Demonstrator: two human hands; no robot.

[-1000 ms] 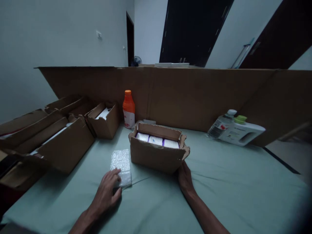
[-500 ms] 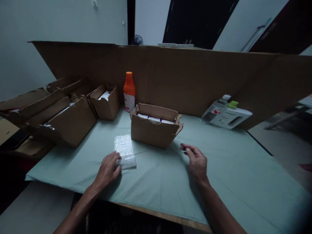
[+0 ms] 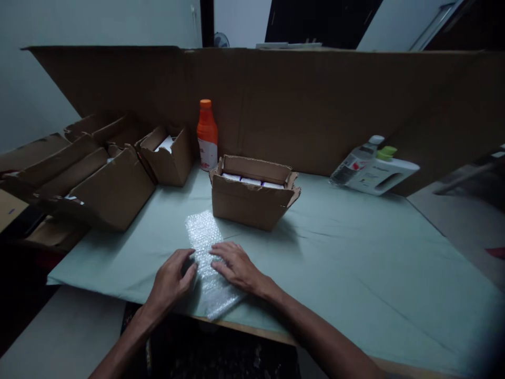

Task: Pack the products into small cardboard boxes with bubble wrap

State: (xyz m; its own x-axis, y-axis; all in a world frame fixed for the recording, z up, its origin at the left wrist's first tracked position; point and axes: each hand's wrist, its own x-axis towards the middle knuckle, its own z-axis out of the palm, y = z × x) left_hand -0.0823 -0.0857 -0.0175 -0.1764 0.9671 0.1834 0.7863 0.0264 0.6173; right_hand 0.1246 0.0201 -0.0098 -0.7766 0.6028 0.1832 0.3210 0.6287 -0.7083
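A strip of clear bubble wrap (image 3: 205,231) lies on the green cloth near the table's front edge, its lower end reaching the edge. My left hand (image 3: 173,276) rests at its left side, thumb and fingers apart, with nothing held. Over the right part of the wrap lies my right hand (image 3: 236,268), fingers spread and curved, touching or just above it. Just behind the wrap stands an open cardboard box (image 3: 248,202) with several white and purple packs (image 3: 251,181) inside. My right hand covers part of the wrap.
Several open cardboard boxes (image 3: 112,197) stand at the left. An orange bottle (image 3: 207,134) is at the back, before a tall cardboard panel (image 3: 295,105). A clear plastic bottle (image 3: 355,163) and a white jug (image 3: 384,173) lean together at the back right. The green cloth (image 3: 355,252) covers the table.
My right hand has moved left from beside the box to the bubble wrap. The wrap now shows longer, stretching toward the front edge. The view has tilted down slightly.
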